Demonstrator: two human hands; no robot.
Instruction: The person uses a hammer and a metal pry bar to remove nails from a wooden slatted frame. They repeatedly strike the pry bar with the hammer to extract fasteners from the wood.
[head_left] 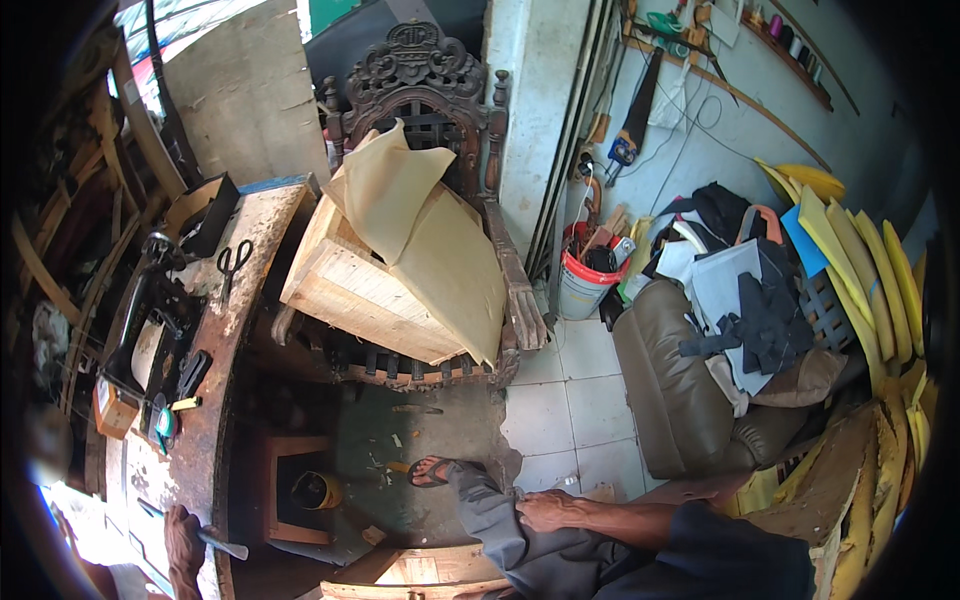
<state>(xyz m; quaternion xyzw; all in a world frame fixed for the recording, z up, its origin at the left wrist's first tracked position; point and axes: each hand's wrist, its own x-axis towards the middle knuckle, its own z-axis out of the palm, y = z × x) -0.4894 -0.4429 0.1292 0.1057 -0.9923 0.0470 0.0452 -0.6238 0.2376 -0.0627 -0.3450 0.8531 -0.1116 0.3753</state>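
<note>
Two hands are in view. The left hand (185,545) is closed around one grey tool (226,546), at the near end of the tabletop (235,290); the tool's flared end points out toward the tabletop's right edge. The right hand (548,510) rests on the grey trouser leg (490,525); I cannot tell whether its fingers are clenched on the cloth.

Farther along the tabletop are one tape measure (166,424) with a bit of yellow tape out, one black sewing machine (135,320) toward the left edge, and one pair of black scissors (234,262) near the right edge. One open black box (213,228) stands by the far end, its contents too dark to sort out.

Beyond the tabletop's right edge is one carved chair (412,60). It carries one wooden box (365,300), and one beige sheet (445,260) drapes over the box's top and side.

One white bucket (588,290) with a red rim stands on the floor, packed with tools too jumbled to count. Low beside the tabletop, one wooden-framed stool (283,490) has one yellow container (328,490) within its outline; the inside is dark. Several yellow foam sheets (850,255) lean behind one brown sofa (665,390) piled with cloths.
</note>
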